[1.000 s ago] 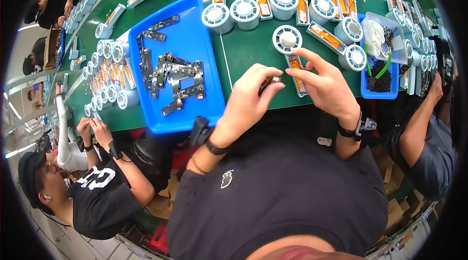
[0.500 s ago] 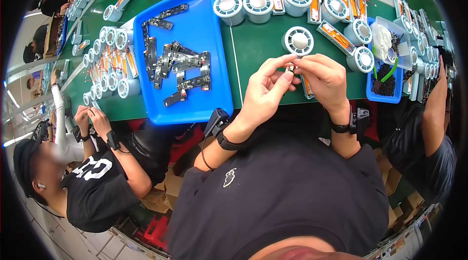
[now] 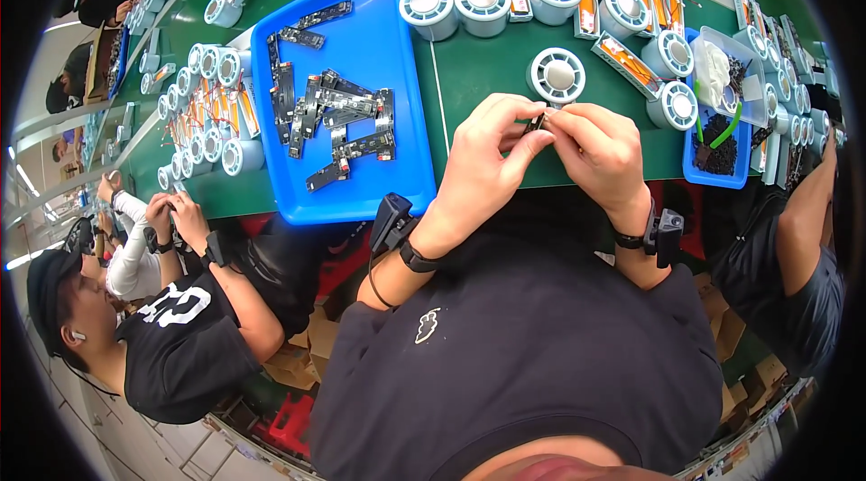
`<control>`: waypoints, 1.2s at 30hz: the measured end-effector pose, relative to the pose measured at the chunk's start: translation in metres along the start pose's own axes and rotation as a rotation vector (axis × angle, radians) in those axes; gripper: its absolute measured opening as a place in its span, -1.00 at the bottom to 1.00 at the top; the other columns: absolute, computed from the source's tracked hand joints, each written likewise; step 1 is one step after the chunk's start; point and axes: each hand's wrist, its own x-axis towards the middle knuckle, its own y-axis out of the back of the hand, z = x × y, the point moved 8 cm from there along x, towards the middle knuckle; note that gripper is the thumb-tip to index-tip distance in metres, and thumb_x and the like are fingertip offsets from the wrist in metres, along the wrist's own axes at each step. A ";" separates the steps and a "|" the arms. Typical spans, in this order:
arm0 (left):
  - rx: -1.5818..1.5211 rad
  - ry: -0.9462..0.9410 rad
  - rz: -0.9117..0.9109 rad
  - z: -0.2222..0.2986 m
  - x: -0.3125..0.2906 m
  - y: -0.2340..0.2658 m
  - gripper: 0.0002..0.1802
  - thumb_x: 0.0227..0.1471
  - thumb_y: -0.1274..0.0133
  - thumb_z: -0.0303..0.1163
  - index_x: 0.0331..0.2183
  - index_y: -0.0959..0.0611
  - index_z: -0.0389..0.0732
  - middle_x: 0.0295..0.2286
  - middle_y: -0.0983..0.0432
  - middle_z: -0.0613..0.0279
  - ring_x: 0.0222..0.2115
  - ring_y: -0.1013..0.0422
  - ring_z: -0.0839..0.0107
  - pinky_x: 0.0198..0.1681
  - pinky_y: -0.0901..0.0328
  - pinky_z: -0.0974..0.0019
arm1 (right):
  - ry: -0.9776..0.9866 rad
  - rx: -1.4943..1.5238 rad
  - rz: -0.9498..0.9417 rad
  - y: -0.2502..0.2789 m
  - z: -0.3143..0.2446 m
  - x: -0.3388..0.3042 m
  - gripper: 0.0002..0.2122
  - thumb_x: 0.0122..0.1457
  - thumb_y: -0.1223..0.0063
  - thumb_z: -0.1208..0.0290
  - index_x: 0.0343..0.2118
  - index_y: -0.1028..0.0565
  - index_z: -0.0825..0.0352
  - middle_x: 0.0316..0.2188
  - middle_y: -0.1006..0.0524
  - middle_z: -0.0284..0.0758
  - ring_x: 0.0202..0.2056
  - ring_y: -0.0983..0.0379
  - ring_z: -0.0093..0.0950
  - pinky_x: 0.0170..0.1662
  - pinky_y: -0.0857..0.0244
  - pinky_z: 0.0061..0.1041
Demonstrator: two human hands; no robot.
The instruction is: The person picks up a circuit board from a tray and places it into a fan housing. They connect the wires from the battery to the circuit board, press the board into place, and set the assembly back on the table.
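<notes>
Close together over the table's near edge, my two hands meet at the fingertips. My left hand (image 3: 487, 156) is closed on a small dark circuit board (image 3: 535, 124), mostly covered by the fingers. Thumb and finger of my right hand (image 3: 603, 155) pinch something tiny at the board's end, which I cannot make out. Just beyond them a pale blue fan unit (image 3: 556, 75) lies with its round grille upward; my hands hide its lower part. Left of my hands, a blue tray (image 3: 406, 75) carries several loose black circuit boards (image 3: 368, 149).
More fan units (image 3: 483, 3) with orange batteries and red wires line the far side; another group (image 3: 216, 116) lies left of the tray. At right stands a blue bin (image 3: 690, 173) with small black parts and a green-handled tool (image 3: 732, 125). Co-workers (image 3: 194, 319) sit on both sides.
My left fingers have closed further round the circuit board, and it has turned between them. Both hands stay together in nearly the same place. The view has shifted slightly.
</notes>
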 end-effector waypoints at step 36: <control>0.051 0.169 -0.344 0.002 0.020 -0.007 -0.82 0.21 -0.12 -0.57 -0.15 -0.54 -0.39 -0.36 -0.61 0.12 -0.34 -0.63 0.40 -0.29 -0.51 0.37 | -0.211 0.214 -0.137 -0.003 0.037 -0.005 -0.78 0.02 -0.32 0.71 -0.34 -0.47 0.39 -0.53 -0.59 -0.33 -0.53 -0.57 -0.55 -0.45 -0.44 -0.58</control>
